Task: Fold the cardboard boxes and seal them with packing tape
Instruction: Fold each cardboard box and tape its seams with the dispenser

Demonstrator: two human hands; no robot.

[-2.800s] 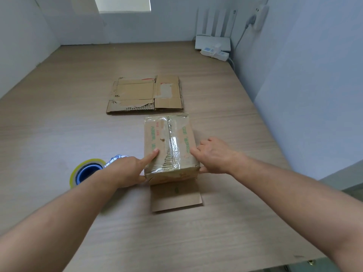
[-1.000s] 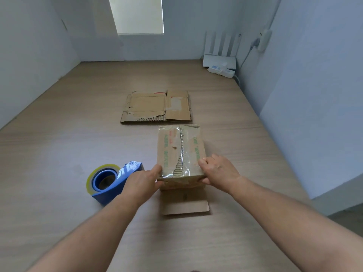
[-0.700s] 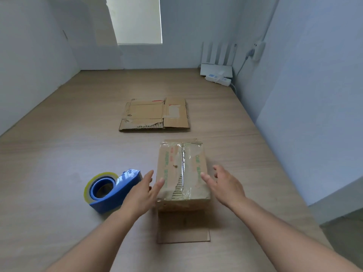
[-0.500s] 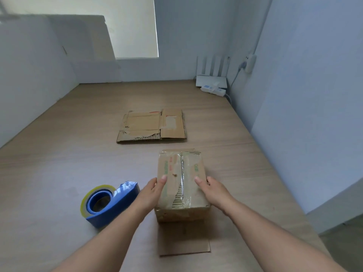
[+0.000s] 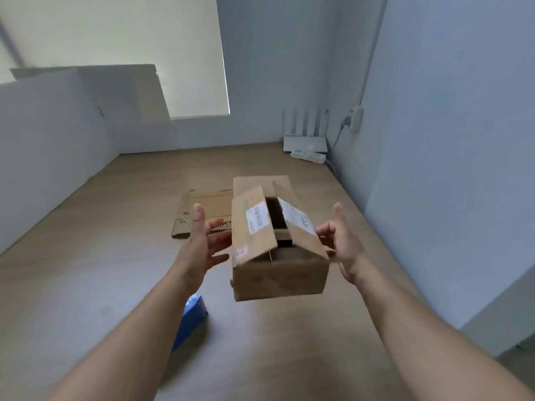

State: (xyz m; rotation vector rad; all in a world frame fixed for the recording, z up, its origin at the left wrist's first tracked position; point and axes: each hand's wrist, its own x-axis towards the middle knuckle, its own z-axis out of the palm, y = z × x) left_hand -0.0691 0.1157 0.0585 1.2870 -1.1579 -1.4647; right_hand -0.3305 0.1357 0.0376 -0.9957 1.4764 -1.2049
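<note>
Box (image 5: 278, 256) is in the air above the table (image 5: 86, 270), top flaps gaping, between left hand (image 5: 202, 244) and right hand (image 5: 344, 244). Both are released with fingers spread, not gripping. Risk imo: it slips through, drops crooked and dents a corner, or clips the blue tape dispenser (image 5: 192, 316).
</note>
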